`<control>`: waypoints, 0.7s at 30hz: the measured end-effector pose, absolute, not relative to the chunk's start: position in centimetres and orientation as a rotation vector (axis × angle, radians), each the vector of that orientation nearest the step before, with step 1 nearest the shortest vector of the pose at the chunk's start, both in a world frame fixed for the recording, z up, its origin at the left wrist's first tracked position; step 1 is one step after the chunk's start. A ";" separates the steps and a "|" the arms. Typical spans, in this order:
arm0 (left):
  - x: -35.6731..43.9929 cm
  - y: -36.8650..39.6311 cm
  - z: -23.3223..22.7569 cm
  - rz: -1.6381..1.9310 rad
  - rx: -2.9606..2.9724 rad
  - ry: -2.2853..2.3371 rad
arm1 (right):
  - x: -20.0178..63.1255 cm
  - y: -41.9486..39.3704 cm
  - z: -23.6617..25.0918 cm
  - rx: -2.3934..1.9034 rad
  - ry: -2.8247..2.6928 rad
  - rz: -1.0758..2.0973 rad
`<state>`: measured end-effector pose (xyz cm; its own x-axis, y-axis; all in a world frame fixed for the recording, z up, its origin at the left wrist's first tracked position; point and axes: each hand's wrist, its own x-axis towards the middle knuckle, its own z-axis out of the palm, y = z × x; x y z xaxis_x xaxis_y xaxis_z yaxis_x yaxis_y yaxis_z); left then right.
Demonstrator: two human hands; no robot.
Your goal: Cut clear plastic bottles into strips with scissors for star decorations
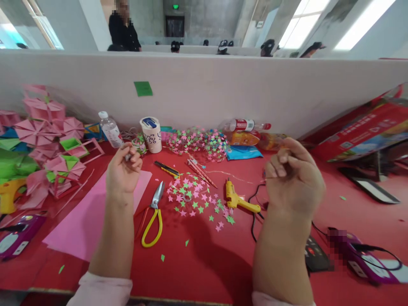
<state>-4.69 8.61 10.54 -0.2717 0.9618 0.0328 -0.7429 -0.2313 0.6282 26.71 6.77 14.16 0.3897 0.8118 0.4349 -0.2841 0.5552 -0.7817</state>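
Observation:
My left hand (123, 170) is raised above the pink paper sheet (79, 221), fingers curled, a small greyish bit showing between them that I cannot make out. On the right, my right hand (295, 182) is also up, thumb and fingertips pinched together; what they hold, if anything, is too small to name. Pink and green paper stars (191, 193) lie scattered between the hands. Scissors with yellow handles (152, 227) rest near my left forearm. A yellow glue gun (237, 199) lies by my right hand. Behind the stars are a utility knife (167, 168) and pink striped sticks (202, 172).
Pink folded paper pieces (41, 123) pile up at the left. A clear bottle (111, 129), a paper cup (151, 135) and star strands (188, 140) stand along the white partition (204, 85). A red box (366, 123) and purple devices (366, 259) are at the right.

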 end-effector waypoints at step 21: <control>-4.2 7.9 10.8 1.618 0.788 0.683 | 26.6 5.5 13.6 -0.750 -1.193 1.095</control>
